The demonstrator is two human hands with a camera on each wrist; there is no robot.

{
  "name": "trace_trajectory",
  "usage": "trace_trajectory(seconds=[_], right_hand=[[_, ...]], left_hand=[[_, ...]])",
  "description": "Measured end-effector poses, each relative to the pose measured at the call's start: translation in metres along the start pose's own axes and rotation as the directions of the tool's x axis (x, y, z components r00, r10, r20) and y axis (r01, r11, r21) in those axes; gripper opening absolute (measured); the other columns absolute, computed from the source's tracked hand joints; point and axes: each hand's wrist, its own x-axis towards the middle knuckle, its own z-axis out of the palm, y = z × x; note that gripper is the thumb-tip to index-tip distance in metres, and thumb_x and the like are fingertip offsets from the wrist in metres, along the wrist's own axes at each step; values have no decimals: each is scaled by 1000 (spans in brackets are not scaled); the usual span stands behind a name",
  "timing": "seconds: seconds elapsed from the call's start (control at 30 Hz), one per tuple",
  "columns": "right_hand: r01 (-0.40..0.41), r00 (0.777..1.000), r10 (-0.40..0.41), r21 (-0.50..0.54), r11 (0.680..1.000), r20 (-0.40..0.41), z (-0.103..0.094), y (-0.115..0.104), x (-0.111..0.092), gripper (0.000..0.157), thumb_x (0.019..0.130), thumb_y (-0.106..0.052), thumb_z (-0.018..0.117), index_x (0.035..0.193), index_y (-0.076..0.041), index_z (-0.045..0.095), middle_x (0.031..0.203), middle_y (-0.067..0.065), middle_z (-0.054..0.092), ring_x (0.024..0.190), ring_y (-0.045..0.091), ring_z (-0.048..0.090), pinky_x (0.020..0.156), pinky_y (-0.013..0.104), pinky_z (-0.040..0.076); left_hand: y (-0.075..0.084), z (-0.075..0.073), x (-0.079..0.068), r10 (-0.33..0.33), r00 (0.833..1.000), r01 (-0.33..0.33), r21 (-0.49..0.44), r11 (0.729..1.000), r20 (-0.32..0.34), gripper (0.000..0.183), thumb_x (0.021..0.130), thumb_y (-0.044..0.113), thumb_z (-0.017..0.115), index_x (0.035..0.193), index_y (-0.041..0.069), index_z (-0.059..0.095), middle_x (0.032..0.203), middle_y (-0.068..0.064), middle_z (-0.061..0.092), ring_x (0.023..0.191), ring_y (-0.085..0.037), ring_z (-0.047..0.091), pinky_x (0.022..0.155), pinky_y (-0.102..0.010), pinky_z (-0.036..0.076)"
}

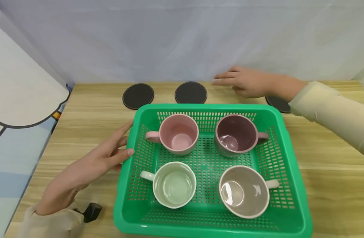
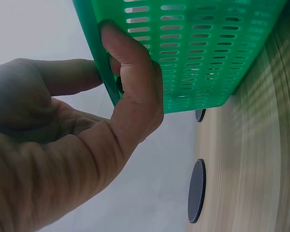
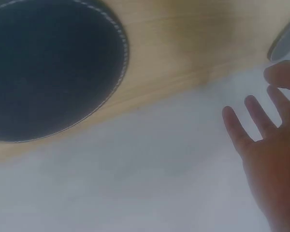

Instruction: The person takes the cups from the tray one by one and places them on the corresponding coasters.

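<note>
Now L hand [image 1: 101, 156] grips green basket [image 1: 208, 108]; R hand [image 1: 247, 81] looks empty, fingers loose, nr black coasters [image 1: 191, 93]. Prob. spacing step; next calls for light touch.

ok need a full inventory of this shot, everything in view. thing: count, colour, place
basket: 1, green, on the table
pink mug: 1, pink, basket back left
mauve mug: 1, dark mauve, basket back right
mint mug: 1, pale green, basket front left
greige mug: 1, grey-beige, basket front right
coasters: 3 visible, black, along table's back edge, rightmost partly hidden by right arm
table: 1, light wood, under basket
backdrop: 1, whitish, behind table
printed panel: 1, mostly white and blue, left edge
small object: 1, black, by left cuff, identity unclear
left hand: 1, bare, gripping basket's left rim
right hand: 1, bare, near table's back edge, holding nothing
sleeves: 2, cream, on both arms
</note>
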Motion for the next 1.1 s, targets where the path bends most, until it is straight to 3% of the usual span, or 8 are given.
trace_trajectory(seconds=[0.17,0.4,0.6,0.73,0.87,1.1], right_hand=[[-104,994,104,1,995,25,-6,0,-19,57,101,4,49,156,-8,46,158,23,47,140,48,46,114,64,40],[-221,975,220,16,975,37,4,-1,-50,53,103,-3,54,156,-4,45,152,24,50,136,49,48,109,66,43],[-294,955,293,20,955,44,5,-1,-68,53,105,-6,55,157,-4,43,154,25,47,140,50,43,113,67,39],[-333,943,333,-14,943,0,11,2,-84,49,105,-7,56,154,-2,47,150,26,50,138,51,46,111,67,41],[-372,928,371,-25,928,-40,21,1,-104,47,104,-7,60,149,0,52,146,27,55,133,52,49,110,67,42],[-466,885,466,-45,884,-3,33,7,-122,50,104,-8,59,150,4,47,147,32,51,133,58,45,110,69,40]], left_hand=[[-1,-1,2,4,1000,-4,1,1000,-3,78,113,16,47,169,32,-6,165,-29,32,109,-22,72,81,-39,64],[-1,-3,5,1,1000,-1,10,1000,-4,78,113,17,47,169,31,-6,165,-29,33,108,-22,73,81,-39,63],[0,-5,10,-1,1000,1,25,1000,-12,78,113,18,47,169,32,-6,165,-28,33,111,-24,72,83,-39,63],[0,-6,16,1,1000,-1,32,999,-15,78,113,19,47,169,31,-6,164,-28,35,111,-25,72,84,-39,63],[-1,-6,22,-1,1000,1,25,1000,-6,78,113,18,47,169,29,-5,162,-28,38,111,-26,72,84,-39,63],[-3,-7,20,-14,1000,14,17,1000,9,78,113,19,47,169,32,-6,164,-28,34,114,-28,71,83,-41,63]])
